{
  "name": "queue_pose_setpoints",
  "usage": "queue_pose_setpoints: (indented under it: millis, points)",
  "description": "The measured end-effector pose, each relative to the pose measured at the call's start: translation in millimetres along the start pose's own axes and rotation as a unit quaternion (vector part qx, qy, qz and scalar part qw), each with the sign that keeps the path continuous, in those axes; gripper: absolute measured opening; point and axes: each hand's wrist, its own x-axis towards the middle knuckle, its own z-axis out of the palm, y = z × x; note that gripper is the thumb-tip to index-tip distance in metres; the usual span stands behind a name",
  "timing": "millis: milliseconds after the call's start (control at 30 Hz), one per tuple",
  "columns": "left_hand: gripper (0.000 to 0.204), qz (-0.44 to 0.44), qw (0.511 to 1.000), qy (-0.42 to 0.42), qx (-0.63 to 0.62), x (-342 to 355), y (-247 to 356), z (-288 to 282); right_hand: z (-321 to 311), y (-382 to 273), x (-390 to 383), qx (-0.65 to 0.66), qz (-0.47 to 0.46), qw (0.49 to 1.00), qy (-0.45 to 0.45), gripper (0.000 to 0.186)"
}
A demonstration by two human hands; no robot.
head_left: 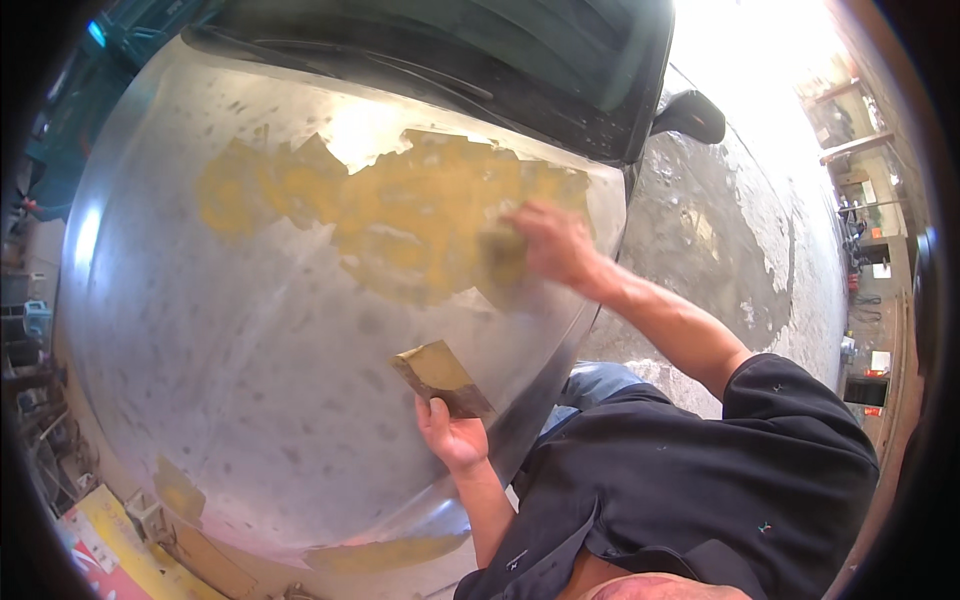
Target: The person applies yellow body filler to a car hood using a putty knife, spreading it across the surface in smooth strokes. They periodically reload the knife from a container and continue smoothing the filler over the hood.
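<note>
A grey, bare-looking car hood (pixel 300 350) spreads out before me, with a broad patch of yellow filler (pixel 430 210) smeared across its upper part. My right hand (pixel 552 242) is over the right end of that patch, its fingers closed on a dark, flat spreader (pixel 503 255); motion blurs the tool, and its edge cannot be made out. Lower down, my left hand (pixel 453 437) grips a small rectangular mixing board (pixel 447 372) by its near edge. Yellow filler covers the board's upper face, and its lower part looks dark.
Beyond the hood are the dark windshield (pixel 540 50) and a side mirror (pixel 692 117). Smaller yellow patches mark the hood's front edge (pixel 390 552). Worn concrete floor (pixel 700 230) lies to the right, beside cluttered shelves (pixel 868 250). A yellow and red box (pixel 120 545) stands at lower left.
</note>
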Motion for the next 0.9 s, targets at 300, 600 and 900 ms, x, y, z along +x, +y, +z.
queue_pose_setpoints:
  millis: [300, 600, 900]
  points:
    - [0.034, 0.023, 0.995, 0.079, 0.055, 0, -2, 19, 25, 39, 69, -0.050, 0.022, 0.998, 0.012, 0.048]
    - [0.036, 0.015, 0.994, 0.084, 0.062, -1, -1, 19, 18, -13, -13, -0.010, -0.055, 0.997, -0.047, 0.041]
    - [0.038, 0.022, 0.996, 0.067, 0.060, 1, -4, 17, 0, 63, 36, -0.053, 0.031, 0.998, 0.032, 0.044]
